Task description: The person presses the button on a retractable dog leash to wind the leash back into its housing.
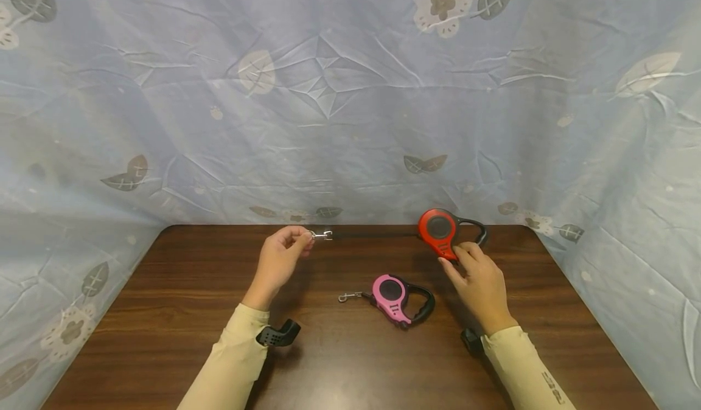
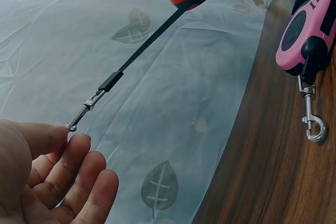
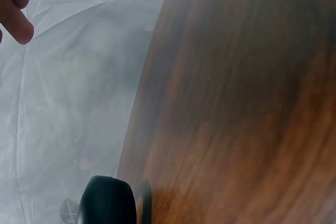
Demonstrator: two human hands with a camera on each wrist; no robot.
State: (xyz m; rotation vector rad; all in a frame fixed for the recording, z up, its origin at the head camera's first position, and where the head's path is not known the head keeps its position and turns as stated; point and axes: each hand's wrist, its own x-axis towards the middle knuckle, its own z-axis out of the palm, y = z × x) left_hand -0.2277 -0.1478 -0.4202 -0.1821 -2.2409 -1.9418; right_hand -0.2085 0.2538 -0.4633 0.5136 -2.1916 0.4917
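My left hand [image 1: 279, 261] pinches the metal snap hook [image 1: 323, 235] of a red retractable dog leash between thumb and forefinger. In the left wrist view, the other fingers curl loosely below the hook. A black strap [image 2: 152, 39] runs taut from the hook to the red retractable leash [image 1: 438, 230]. Near the table's far edge, my right hand [image 1: 482, 282] holds the lower end of that red casing with thumb and fingers. A pink retractable leash [image 1: 390, 297] lies on the table between the hands, its snap hook [image 1: 349, 297] towards the left.
Beneath everything is a brown wooden table [image 1: 164, 312]. A pale blue patterned cloth [image 1: 350, 142] hangs behind it and at both sides. At the bottom of the right wrist view is a dark rounded shape [image 3: 107, 203] of unclear kind.
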